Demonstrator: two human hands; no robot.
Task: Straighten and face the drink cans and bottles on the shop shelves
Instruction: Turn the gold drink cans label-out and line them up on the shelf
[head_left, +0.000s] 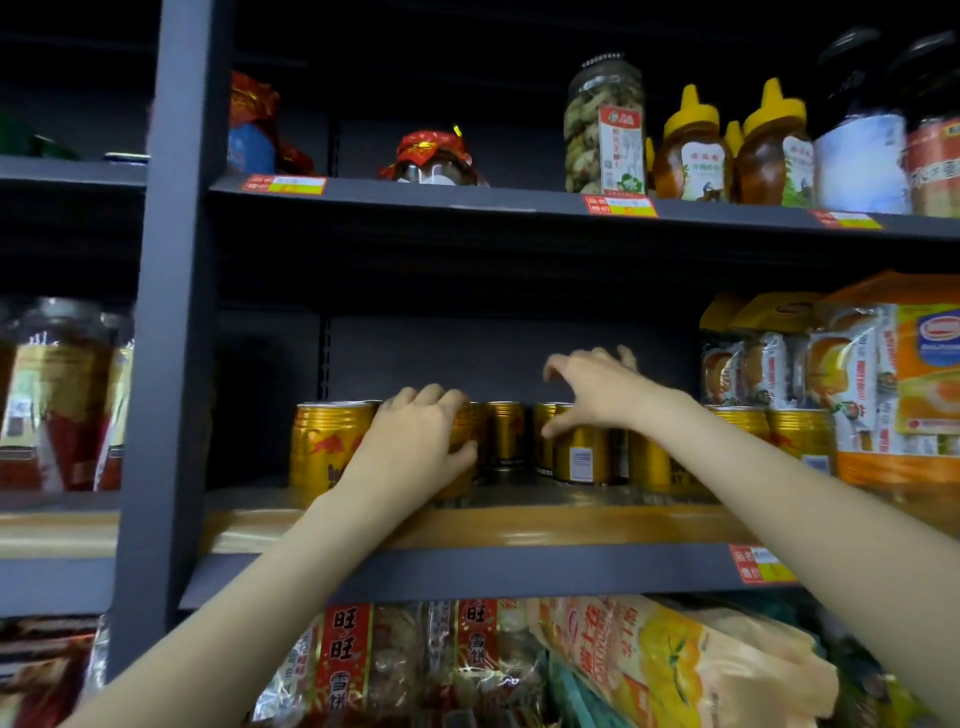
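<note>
Gold cans line the middle shelf (519, 527), standing upright in a loose row behind its wooden front lip. Left hand (415, 441) is on it now, fingers curled round a gold can (462, 452) near the front edge, thumb pressing its right side, and that can stands just beside the leftmost can (324, 447), which shows its red picture to the front. Right hand (597, 389) hovers over the cans further back, fingers spread wide and bent like a claw, holding nothing, thumb tip down near the barcode can (579, 452), whose barcode faces out. One more can (504, 434) sits deeper in the gap between the two hands. Right of the row, more gold cans stand against orange cake packs (893, 384). Up on the top shelf, honey bottles (691, 150) with yellow caps next to a tall clear jar (602, 124). Below, red-labelled snack bags (348, 670) fill the bottom shelf
</note>
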